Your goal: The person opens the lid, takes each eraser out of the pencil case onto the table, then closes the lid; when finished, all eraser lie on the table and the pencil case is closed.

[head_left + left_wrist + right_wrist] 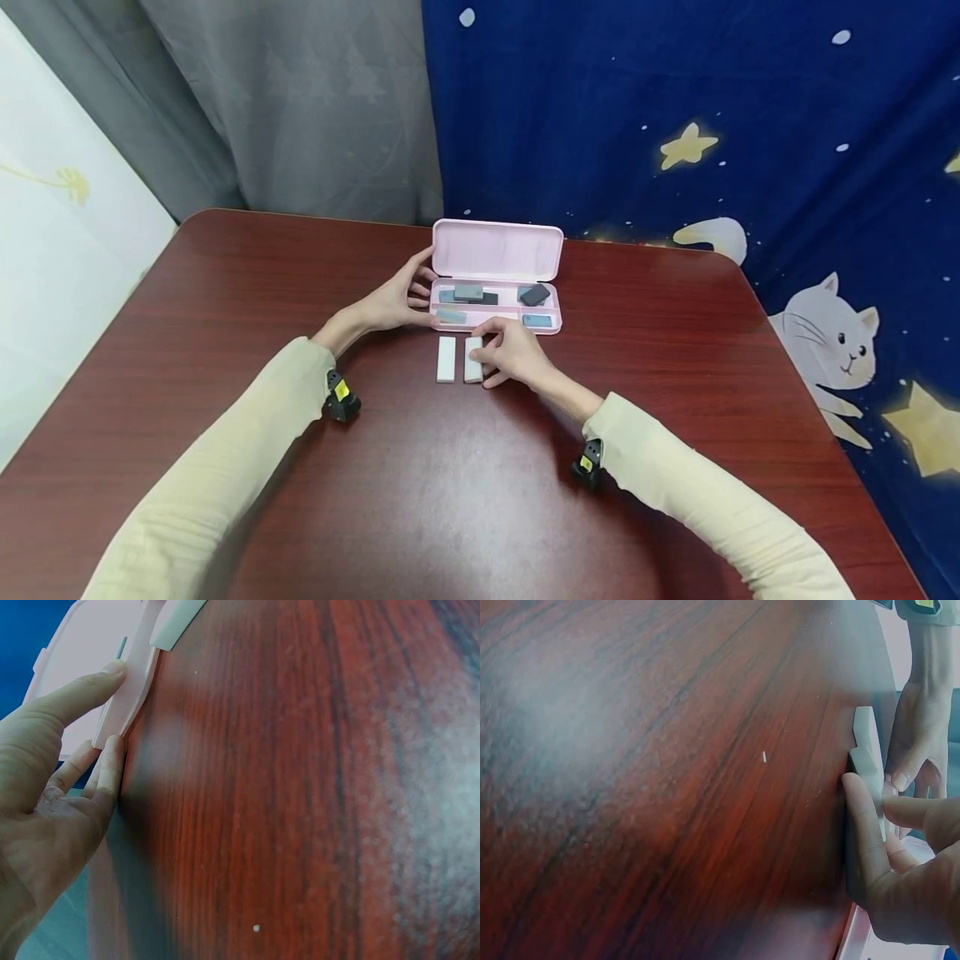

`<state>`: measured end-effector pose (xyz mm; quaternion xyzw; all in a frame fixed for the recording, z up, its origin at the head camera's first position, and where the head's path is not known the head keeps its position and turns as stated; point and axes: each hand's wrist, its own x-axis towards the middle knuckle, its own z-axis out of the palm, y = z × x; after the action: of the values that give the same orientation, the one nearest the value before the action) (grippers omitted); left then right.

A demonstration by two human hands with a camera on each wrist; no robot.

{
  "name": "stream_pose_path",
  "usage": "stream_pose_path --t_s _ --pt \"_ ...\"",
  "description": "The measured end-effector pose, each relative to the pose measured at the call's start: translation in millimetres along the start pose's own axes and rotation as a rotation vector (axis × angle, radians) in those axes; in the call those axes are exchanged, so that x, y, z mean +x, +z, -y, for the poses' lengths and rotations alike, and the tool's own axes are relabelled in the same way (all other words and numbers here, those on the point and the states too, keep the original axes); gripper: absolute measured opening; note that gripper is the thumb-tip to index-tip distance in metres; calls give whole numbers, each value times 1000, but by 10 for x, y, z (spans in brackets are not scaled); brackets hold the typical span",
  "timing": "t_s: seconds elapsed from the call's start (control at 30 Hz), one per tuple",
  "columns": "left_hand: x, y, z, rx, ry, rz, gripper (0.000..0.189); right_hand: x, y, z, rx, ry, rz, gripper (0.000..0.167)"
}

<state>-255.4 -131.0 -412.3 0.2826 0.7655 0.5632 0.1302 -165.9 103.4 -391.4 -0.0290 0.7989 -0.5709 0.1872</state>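
An open pink pencil case (497, 250) lies on the table with its lid tilted back. My left hand (390, 300) holds the case at its left end, thumb by the front corner and fingers along the side and lid. In the left wrist view the thumb (94, 688) rests on the case wall. Two white rectangular blocks, which look like erasers, lie in front of the case. My right hand (513, 352) pinches the right white block (472, 360) between thumb and fingers. The left white block (446, 360) stays untouched, with a narrow gap between the two.
Inside the case lie several grey and blue blocks: a grey block (468, 292), a dark block (535, 294), a blue block (537, 321) and a pale one (452, 317). A brown wooden table (450, 500) spreads around. Behind it hang a grey curtain (300, 108) and a blue curtain (562, 108).
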Motion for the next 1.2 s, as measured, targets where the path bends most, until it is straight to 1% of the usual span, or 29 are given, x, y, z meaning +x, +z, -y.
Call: stream_pose_path --t_s 0.2,0.43,0.83,0.97,1.2 --pt "-5 -2 5 -1 2 -2 114 -7 5 16 -55 7 -12 31" --pt "-12 -14 14 9 -4 -8 114 8 3 11 -45 -7 2 31" --pt "2 14 -18 -20 -2 -10 114 3 -4 -27 -53 -11 -19 30" --pt "3 18 -7 -24 -1 -10 115 3 -3 -31 -52 -8 -18 29" --pt "-11 15 14 -7 0 -15 114 10 -3 -40 -57 -9 -23 28"
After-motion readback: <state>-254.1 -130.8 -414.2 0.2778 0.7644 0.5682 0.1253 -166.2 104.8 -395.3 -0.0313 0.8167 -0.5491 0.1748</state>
